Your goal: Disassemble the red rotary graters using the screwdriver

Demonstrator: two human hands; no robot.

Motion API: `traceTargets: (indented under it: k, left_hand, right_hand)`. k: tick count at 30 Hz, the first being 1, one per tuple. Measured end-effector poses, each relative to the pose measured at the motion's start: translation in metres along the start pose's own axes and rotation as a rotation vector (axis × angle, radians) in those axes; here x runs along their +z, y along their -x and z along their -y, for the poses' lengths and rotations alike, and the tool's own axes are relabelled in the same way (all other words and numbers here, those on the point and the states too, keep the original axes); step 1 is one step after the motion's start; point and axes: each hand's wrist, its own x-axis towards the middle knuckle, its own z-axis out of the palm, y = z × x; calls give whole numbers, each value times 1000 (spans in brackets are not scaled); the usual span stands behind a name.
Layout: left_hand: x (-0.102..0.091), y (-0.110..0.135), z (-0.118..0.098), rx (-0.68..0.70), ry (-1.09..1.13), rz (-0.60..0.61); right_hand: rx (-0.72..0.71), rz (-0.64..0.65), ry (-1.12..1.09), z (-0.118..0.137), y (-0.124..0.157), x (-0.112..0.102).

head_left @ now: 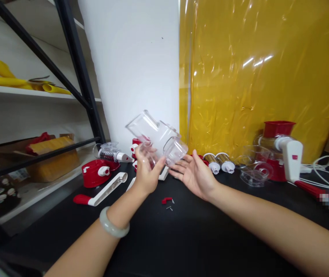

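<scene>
A clear plastic grater housing (155,132) with a hopper and a round barrel is held up, tilted, above the black table. My left hand (147,169) is closed round its lower left side. Beside the barrel's right end, my right hand (194,175) is open, palm up and fingers spread; whether its fingertips touch the plastic I cannot tell. Below the hands lie a small red part (167,200) and several tiny metal pieces (169,208). To the left are a white crank handle (106,189) with a red grip and a red grater base (95,173).
Two drum graters (219,163) lie at the back right. Further right stand another clear housing (256,171) and an assembled red and white grater (279,146), with white cables (320,173) behind. At left is a black-framed shelf (76,57); yellow sheeting (262,77) covers the back.
</scene>
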Motion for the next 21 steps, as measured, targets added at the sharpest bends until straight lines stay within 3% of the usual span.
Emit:
traceTargets:
  k: [3, 7, 12, 16, 21]
  left_hand:
    - [1, -3, -3, 187, -227, 58]
    - [-2, -4, 5, 243, -415, 90]
    - [-8, -7, 13, 414, -775, 190]
    - [-8, -5, 15, 434, -774, 209]
    - [-6, -5, 20, 349, -583, 168]
  right_hand:
    - [43, 37, -125, -8, 1, 1]
    - [77, 70, -328, -8, 1, -1]
    - [138, 39, -465, -6, 1, -1]
    - [110, 85, -440, -6, 3, -2]
    - [55, 43, -267, -8, 3, -4]
